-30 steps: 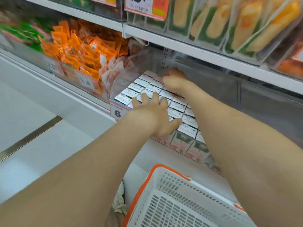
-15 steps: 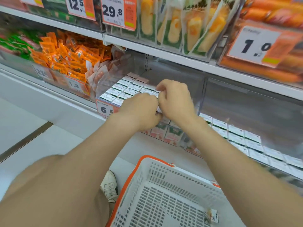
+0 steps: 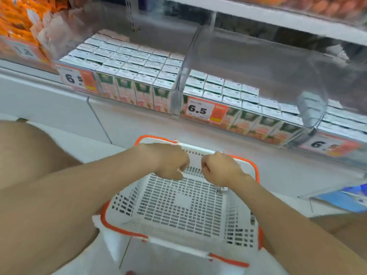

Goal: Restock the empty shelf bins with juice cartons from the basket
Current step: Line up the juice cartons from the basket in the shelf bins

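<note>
hands: left hand [image 3: 170, 162] and right hand [image 3: 220, 169] curled, close together; contents cannot tell | basket [image 3: 178, 211] directly beneath, no cartons visible | juice cartons [image 3: 129, 62] upright, ahead and above | part-filled bin [image 3: 238, 72] nearer right hand

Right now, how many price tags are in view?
4: left-end tag below the orange snack packets, left bin tag, middle bin tag, right bin tag, the last three fronting juice cartons. More may sit off-frame.
</note>
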{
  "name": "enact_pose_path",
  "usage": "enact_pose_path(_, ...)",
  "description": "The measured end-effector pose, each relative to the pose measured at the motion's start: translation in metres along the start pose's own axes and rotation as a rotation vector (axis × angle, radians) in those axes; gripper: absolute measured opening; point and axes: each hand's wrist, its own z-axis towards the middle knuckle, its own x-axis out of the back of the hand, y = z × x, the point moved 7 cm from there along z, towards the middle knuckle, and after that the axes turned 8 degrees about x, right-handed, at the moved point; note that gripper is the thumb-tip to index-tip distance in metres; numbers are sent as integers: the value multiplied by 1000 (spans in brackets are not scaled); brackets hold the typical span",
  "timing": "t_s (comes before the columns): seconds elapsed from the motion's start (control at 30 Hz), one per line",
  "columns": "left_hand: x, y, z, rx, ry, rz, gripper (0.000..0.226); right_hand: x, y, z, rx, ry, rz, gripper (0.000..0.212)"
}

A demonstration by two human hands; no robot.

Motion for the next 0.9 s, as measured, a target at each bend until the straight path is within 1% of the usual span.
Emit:
enact_pose_path(0.1, -17, 13, 25, -29, -29, 100, 36, -60, 50, -6, -172, -109, 84, 19)
enact_pose_path(0.17, -25, 19, 43, -45, -38, 183, 33, -89, 75, -10, -265, -141, 87, 16)
enact_pose_path(0.2, -28, 23, 50, -54, -45, 222, 31, -101, 85, -12, -295, -152, 77, 18)
enact_pose_path(0.3, -30, 32, 70, -85, -60, 283, 28, -132, 102, -12, -277, -161, 7, 37)
enact_pose_path(0.37, -30, 35, 79, -100, -66, 300, 24, -152, 107, -11, -244, -204, -45, 43)
enact_pose_path(0.43, -31, 37, 88, -99, -68, 318, 22, -169, 111, -11, -247, -235, -67, 44)
enact_pose_path(0.53, -35, 39, 97, -91, -64, 323, 13, -181, 115, -10, -261, -223, -104, 45)
enact_pose_path(0.6, -39, 40, 101, -88, -73, 326, 11, -182, 117, -10, -273, -216, -77, 39)
enact_pose_path(0.67, -40, 39, 103, -88, -86, 327, 16, -180, 116, -10, -292, -190, 47, 36)
enact_pose_path(0.77, -39, 34, 105, -68, -108, 320, 23, -165, 111, -8, -318, -139, 362, 59)
enact_pose_path(0.8, -36, 32, 105, -55, -106, 311, 25, -157, 107, -7, -310, -125, 439, 64)
enact_pose_path(0.9, -23, 27, 97, -27, -94, 298, 31, -128, 83, -3, -230, -52, 631, 62)
